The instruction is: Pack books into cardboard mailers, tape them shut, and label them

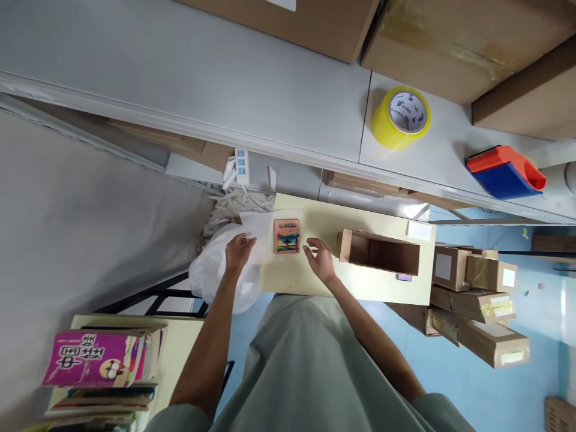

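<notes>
At the middle of a narrow, pale yellow table [288, 280], a small pink book [287, 236] lies flat, its cover showing a dark tree in a colourful frame. It sits between a person's two bare hands, touched by neither. The right hand [318, 257] is released, fingers spread and gently curved, just beside the book. The left hand [240, 251] has its fingers bent over a thin white sheet [257, 225]; whether it grips the sheet, I cannot tell. Below that hand bulges a translucent white plastic bag [244, 293].

Toward the table's right end stands a long, open cardboard box [380, 252], with a phone [404, 277] partly showing along its near edge and a white label [419, 230] near the far corner. On the grey shelf [225, 78] beyond are a roll of yellow tape [387, 127] and a red-and-blue tape dispenser [506, 173]. Stacked cartons [490, 336] fill the right side.
</notes>
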`<state>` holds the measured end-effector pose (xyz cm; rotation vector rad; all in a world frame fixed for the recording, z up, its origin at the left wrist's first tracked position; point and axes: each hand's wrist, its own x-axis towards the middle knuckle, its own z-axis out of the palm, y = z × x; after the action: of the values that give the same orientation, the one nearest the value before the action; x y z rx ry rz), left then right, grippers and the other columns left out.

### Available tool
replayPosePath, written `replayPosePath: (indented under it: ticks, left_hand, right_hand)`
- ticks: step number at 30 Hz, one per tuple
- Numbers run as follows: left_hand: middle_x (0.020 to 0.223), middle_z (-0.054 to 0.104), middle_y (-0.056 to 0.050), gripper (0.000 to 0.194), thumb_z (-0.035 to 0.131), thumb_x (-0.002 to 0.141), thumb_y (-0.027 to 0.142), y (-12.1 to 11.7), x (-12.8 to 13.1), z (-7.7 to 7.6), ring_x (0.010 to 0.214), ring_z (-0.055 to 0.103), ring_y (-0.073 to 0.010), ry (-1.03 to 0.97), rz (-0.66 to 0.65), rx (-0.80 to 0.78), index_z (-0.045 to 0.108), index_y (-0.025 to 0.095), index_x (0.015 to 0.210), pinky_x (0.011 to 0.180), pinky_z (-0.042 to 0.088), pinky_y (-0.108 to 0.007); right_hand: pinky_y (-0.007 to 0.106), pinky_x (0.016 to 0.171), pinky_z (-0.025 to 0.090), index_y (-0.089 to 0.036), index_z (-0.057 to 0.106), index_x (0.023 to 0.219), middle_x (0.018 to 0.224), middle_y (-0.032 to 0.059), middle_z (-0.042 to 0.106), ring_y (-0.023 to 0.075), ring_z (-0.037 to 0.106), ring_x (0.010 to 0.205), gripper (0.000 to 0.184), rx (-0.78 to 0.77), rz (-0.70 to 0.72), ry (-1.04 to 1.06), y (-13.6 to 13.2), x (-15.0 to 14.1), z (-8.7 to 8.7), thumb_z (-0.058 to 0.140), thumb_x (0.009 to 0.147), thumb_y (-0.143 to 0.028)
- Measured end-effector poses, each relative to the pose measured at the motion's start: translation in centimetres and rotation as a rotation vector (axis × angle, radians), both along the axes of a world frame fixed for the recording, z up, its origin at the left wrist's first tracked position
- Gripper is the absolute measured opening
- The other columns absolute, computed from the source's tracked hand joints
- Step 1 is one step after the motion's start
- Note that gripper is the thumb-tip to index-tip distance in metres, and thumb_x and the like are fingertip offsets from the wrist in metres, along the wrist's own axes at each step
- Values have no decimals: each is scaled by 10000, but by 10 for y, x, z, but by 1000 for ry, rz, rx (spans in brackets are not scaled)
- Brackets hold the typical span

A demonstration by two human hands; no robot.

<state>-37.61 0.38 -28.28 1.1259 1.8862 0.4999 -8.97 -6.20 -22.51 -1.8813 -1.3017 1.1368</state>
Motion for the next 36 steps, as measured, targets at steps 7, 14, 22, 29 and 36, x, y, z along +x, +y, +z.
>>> replayPosePath:
  ticks: [7, 14, 22, 29, 36]
  left_hand:
    - [941, 799, -54, 367, 709, 868, 443, -11, 85, 14, 827, 759, -225, -211, -133, 99, 739, 217, 1155, 803, 606, -328]
    - [1082, 807, -145, 346, 626, 1001, 380, -21, 143, -16, 973, 782, -298, -133, -191, 119, 691, 183, 1279, 936, 604, -431]
    - [1183, 758, -135, 353, 585, 914, 150, -20, 128, -27, 1072, 753, -290, -57, -221, 137, 690, 200, 1247, 992, 589, -428]
    - [1147, 718, -165, 305, 673, 834, 242, -6, 107, -20, 1266, 650, -352, 162, -23, 52, 642, 190, 1133, 1124, 506, -508]
    - [839, 732, -60, 187, 695, 795, 355, 10, 104, 3, 937, 747, -289, 1, -84, 16, 548, 254, 850, 908, 591, -417]
  right_hand:
    - [373, 950, 634, -211, 647, 1201, 1282, 136, 769, 230, 791, 1084, 231, -290, -114, 7, 28, -3, -48, 662, 1004, -331]
    - [408, 1001, 621, -177, 664, 1257, 1270, 165, 763, 268, 771, 1149, 266, -191, -127, -105, 26, -11, -52, 577, 1038, -302]
    - [390, 1186, 533, -223, 635, 1463, 1511, 117, 681, 239, 674, 1373, 460, -45, 212, -97, 21, -34, -51, 467, 1042, -146]
    - [392, 1275, 444, -181, 623, 1480, 1589, 136, 614, 235, 593, 1475, 490, -103, 223, -128, 19, -36, -58, 525, 1007, -101]
    - [437, 1169, 542, -228, 625, 1398, 1509, 121, 643, 244, 691, 1294, 422, -175, 163, -62, 26, -31, -45, 624, 983, -149]
